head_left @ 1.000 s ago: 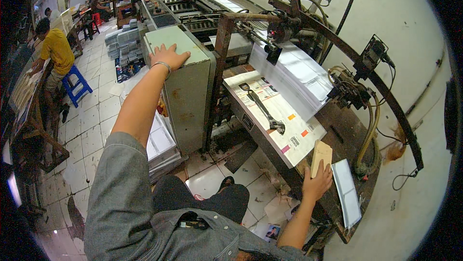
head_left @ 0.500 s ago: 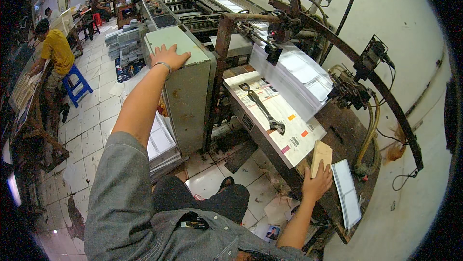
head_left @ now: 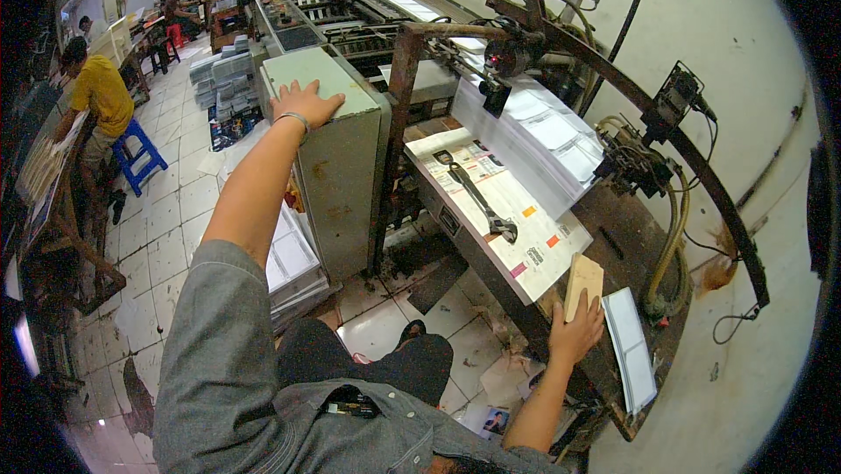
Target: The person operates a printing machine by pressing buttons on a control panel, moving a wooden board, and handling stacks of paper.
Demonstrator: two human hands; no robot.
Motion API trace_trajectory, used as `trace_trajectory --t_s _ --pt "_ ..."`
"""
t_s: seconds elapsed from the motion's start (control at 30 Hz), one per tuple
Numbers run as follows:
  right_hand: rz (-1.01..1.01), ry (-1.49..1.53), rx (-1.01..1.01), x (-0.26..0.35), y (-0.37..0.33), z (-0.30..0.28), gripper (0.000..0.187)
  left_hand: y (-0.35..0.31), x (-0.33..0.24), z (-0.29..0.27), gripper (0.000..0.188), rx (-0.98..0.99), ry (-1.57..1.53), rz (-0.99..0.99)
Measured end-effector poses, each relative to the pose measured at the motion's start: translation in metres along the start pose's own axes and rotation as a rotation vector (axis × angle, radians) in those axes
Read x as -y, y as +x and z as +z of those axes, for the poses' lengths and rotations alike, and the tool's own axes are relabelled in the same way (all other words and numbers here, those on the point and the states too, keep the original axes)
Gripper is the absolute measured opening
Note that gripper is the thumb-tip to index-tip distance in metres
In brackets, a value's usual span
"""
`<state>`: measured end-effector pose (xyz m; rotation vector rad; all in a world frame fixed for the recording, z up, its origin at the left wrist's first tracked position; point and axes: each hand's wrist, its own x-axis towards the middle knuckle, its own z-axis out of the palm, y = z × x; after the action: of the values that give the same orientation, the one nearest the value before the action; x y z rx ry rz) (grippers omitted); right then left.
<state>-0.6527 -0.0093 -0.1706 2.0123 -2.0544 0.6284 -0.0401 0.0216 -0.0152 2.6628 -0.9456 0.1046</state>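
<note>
My left hand (head_left: 307,106) lies with spread fingers on the pale green top of a worn metal cabinet (head_left: 337,185) at the machine's side. In my right hand (head_left: 575,334) is a pale wooden block (head_left: 584,281), gripped at its near end by the table's front edge. Left of the block, a dark adjustable wrench (head_left: 477,195) rests on a printed sheet (head_left: 539,259). A tall stack of white paper (head_left: 534,141) stands behind the wrench, under the machine's feeding head. Just right of my right hand lies a narrow pile of white sheets (head_left: 629,347).
A curved metal arm (head_left: 714,180) with hoses and cables arches over the table (head_left: 631,251). More paper (head_left: 293,255) is stacked on the floor by the cabinet. Left, a person in a yellow shirt (head_left: 105,93) sits on a blue stool (head_left: 136,154); other people work farther back.
</note>
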Motion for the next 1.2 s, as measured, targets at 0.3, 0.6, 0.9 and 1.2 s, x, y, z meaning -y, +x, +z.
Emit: trace_trajectory --t_s 0.3,0.6,0.9,1.2 --pt "-0.001 -0.001 0.004 -0.0003 0.0002 -0.0011 0.075 -0.0014 -0.0013 -0.0028 0.087 0.017 0.010 -0.002" --pt "0.006 0.011 0.008 0.0026 0.0000 -0.0036 0.073 -0.0023 -0.0010 -0.0024 0.087 0.012 0.001 -0.002" --pt "0.006 0.008 0.019 0.0030 -0.0003 -0.0037 0.073 -0.0016 0.0001 -0.0013 0.088 0.013 -0.003 -0.005" --pt "0.000 0.006 0.005 0.0016 -0.0008 -0.0028 0.072 0.0025 0.0011 0.0028 0.090 0.007 0.010 -0.003"
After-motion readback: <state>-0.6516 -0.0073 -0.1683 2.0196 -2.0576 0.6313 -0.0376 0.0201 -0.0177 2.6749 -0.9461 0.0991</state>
